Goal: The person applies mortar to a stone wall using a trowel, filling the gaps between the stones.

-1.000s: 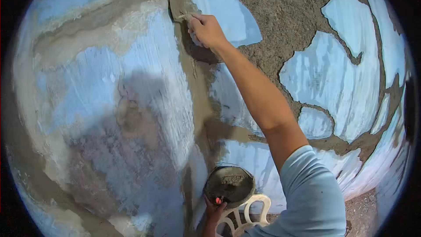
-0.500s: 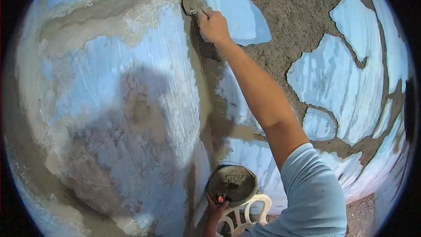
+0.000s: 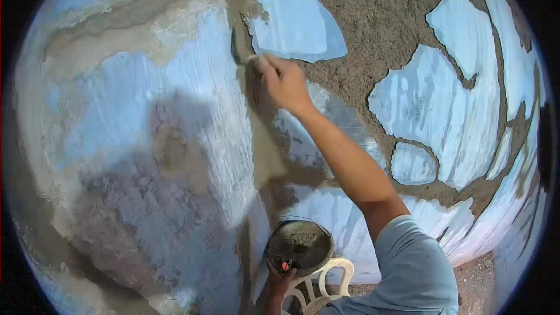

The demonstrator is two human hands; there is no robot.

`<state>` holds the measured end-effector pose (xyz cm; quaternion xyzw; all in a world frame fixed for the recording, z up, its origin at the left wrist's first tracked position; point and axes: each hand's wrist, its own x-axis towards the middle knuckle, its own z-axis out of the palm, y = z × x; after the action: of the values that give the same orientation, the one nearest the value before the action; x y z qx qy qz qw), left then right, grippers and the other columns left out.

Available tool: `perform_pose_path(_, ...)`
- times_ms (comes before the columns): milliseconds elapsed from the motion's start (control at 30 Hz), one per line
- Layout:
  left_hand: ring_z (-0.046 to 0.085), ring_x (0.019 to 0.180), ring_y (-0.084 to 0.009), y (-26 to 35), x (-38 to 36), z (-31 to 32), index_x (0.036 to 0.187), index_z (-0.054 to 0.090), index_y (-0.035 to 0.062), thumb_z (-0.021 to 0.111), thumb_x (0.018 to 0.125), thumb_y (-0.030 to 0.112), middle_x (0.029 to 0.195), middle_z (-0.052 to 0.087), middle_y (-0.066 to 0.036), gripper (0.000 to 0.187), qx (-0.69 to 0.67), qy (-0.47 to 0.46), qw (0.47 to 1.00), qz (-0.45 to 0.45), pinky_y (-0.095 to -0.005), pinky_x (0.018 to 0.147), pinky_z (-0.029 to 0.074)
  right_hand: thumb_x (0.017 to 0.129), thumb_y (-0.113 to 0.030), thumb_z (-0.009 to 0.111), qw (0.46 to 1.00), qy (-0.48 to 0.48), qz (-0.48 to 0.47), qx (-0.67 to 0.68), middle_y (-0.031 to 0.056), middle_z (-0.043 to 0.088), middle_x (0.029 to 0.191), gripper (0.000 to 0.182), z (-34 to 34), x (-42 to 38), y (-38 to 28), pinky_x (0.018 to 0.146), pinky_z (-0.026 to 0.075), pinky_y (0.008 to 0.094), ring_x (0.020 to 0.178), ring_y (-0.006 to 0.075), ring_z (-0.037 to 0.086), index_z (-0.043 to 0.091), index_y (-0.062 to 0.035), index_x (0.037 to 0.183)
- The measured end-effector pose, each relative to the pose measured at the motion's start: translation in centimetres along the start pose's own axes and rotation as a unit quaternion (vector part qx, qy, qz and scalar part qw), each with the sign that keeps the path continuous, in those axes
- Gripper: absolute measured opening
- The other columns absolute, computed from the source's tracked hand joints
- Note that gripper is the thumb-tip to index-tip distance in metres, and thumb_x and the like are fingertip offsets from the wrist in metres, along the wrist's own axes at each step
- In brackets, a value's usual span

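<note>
A trowel is clamped in the right hand, blade pressed to the wall corner, upper centre. A mortar pan is gripped at its near rim by the left hand, low centre, above a chair.

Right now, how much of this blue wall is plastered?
Done: rough grey mortar covers the upper right. In hand: the right hand works a small trowel on the vertical corner strip; the left hand holds the round mortar pan. Left: large blue painted patches remain bare.
</note>
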<state>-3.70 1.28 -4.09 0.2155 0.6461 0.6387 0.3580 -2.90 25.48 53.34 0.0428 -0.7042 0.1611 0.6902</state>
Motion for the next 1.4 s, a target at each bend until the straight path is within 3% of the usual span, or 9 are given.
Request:
perform_pose_path(67,0.035,0.150,-0.0373,-2.0,1.1,-0.4,0.164,-0.016,0.0036,0.089,0.083,0.025,0.168,0.022,-0.024,0.134,-0.002,-0.010,0.998,0.055,-0.0498,0.120,0.039,0.104,-0.030,0.060,0.999,0.018,0.038,0.033,0.0075,0.066,0.067,0.036,-0.3,3.1,0.7,0.056,0.050,0.0348,0.055,0.0131,0.060,0.072,-0.0021,0.124)
perform_pose_path(100,0.036,0.149,-0.0371,-2.6,1.3,-0.4,0.164,-0.015,0.0030,0.089,0.083,0.025,0.168,0.021,-0.024,0.134,-0.007,-0.014,0.997,0.082,-0.0491,0.119,0.039,0.103,-0.028,0.058,0.996,0.018,0.071,0.045,0.0206,0.068,0.073,0.032,-0.4,5.0,0.9,0.068,0.053,0.0398,0.071,0.0363,0.070,0.073,-0.0014,0.111)
perform_pose_path(167,0.037,0.149,-0.0364,-2.5,1.3,-0.1,0.163,-0.015,0.0014,0.089,0.083,0.023,0.168,0.021,-0.024,0.133,-0.034,-0.018,0.989,0.141,-0.0476,0.117,0.042,0.102,-0.028,0.057,0.994,-0.015,0.105,0.001,0.0232,0.072,0.082,0.034,-0.4,8.9,0.3,0.074,0.055,0.0416,0.078,0.0404,0.072,0.074,-0.0026,0.119)
perform_pose_path(267,0.039,0.148,-0.0337,4.0,-2.3,1.0,0.164,-0.014,0.0034,0.089,0.083,0.019,0.167,0.023,-0.023,0.132,-0.067,-0.018,0.995,0.066,-0.0462,0.112,0.046,0.103,-0.029,0.060,0.999,0.018,-0.023,-0.024,0.0056,0.065,0.066,0.037,1.4,13.0,2.7,0.049,0.047,0.0339,0.050,0.0131,0.056,0.073,-0.0008,0.124)
perform_pose_path(533,0.055,0.131,-0.0335,0.7,-0.8,0.4,0.164,-0.018,0.0093,0.084,0.084,0.008,0.159,0.037,-0.022,0.131,-0.036,-0.022,0.994,0.104,-0.0454,0.102,0.054,0.100,-0.028,0.059,1.000,-0.009,0.004,-0.011,0.0306,0.070,0.096,0.034,1.9,8.6,-1.1,0.079,0.056,0.0458,0.090,0.0482,0.070,0.074,-0.0053,0.120)
perform_pose_path(833,0.052,0.136,-0.0337,1.2,-1.4,0.8,0.164,-0.019,0.0090,0.084,0.082,0.004,0.159,0.034,-0.023,0.132,-0.129,-0.028,0.989,0.071,-0.0462,0.101,0.056,0.101,-0.027,0.061,0.995,-0.056,0.033,-0.077,0.0283,0.069,0.085,0.036,-5.7,0.6,-2.6,0.074,0.055,0.0453,0.079,0.0437,0.070,0.071,0.0004,0.123)
perform_pose_path(1133,0.051,0.136,-0.0319,5.7,-3.6,1.3,0.164,-0.017,0.0056,0.084,0.081,0.001,0.158,0.034,-0.025,0.131,-0.168,-0.039,0.985,0.000,-0.0442,0.103,0.054,0.098,-0.027,0.066,0.939,-0.034,-0.176,-0.292,0.0243,0.074,0.094,0.037,-6.5,14.5,-0.8,0.079,0.057,0.0474,0.084,0.0424,0.073,0.071,-0.0048,0.128)
perform_pose_path(1233,0.052,0.135,-0.0340,-1.1,0.2,1.0,0.164,-0.018,0.0061,0.084,0.081,0.003,0.159,0.033,-0.026,0.131,-0.136,-0.016,0.987,0.084,-0.0441,0.101,0.055,0.094,-0.029,0.068,0.915,-0.059,-0.199,-0.347,0.0266,0.073,0.101,0.037,-4.3,20.2,-1.1,0.087,0.057,0.0534,0.097,0.0484,0.070,0.072,-0.0065,0.124)
perform_pose_path(1400,0.052,0.137,-0.0372,1.6,-0.7,0.9,0.164,-0.023,0.0258,0.080,0.084,-0.007,0.158,0.037,-0.028,0.134,-0.150,-0.041,0.986,-0.055,-0.0566,0.105,0.053,0.099,-0.032,0.056,0.853,-0.042,-0.202,-0.480,0.0233,0.074,0.104,0.034,-0.9,27.7,-1.6,0.088,0.057,0.0537,0.096,0.0480,0.069,0.075,-0.0109,0.118)
